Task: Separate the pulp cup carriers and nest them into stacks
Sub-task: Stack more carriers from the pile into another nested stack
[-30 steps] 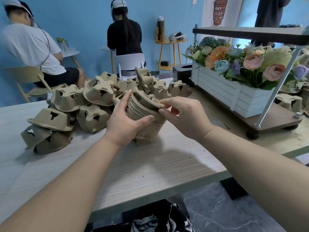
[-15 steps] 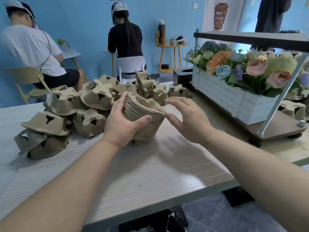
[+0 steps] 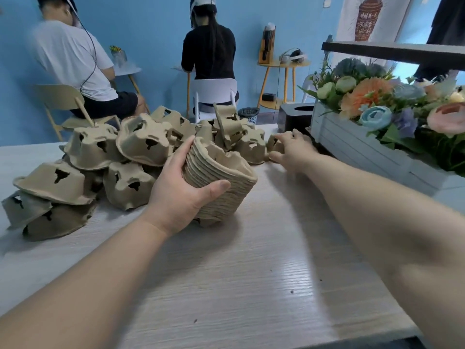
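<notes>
Pulp stack (image 3: 216, 187) gripped in left hand (image 3: 181, 190); right hand (image 3: 292, 147), fingers spread and empty, had left it for loose carrier (image 3: 275, 144), next to nest.

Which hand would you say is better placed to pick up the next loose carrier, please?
The right hand: it is free and already at a loose carrier, while the left hand grips the nested stack.

Right hand (image 3: 293, 147) motion-blurred at one o'clock, hiding most of a carrier (image 3: 274, 143) behind it; fingers' contact unclear. Flower box (image 3: 364, 149) cut off at three o'clock.
</notes>
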Demonstrator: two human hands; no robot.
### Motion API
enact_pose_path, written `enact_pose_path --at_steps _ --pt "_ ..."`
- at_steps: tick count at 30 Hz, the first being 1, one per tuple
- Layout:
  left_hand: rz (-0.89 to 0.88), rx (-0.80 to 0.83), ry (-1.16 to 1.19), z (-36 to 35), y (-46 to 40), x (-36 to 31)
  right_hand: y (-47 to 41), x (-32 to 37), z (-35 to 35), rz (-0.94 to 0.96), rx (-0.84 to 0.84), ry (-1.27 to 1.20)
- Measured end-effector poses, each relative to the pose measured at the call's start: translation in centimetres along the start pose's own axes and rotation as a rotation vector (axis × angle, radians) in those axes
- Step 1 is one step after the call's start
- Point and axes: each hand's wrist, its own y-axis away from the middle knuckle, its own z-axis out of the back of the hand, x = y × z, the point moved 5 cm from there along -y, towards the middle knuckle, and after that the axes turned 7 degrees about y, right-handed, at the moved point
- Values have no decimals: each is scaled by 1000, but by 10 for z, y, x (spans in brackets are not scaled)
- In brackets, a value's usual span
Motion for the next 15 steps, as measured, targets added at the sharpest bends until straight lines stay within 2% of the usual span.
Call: enact_pose_path --at_steps 3,10,15 --pt "2 -11 3 1 1 0 -3 -1 -7 17 28 -14" --pt "14 2 0 1 2 -2 13 -5 -8 26 -7 35" --pt "16 7 -10 1 1 -2 13 -9 -2 -2 -43 -20"
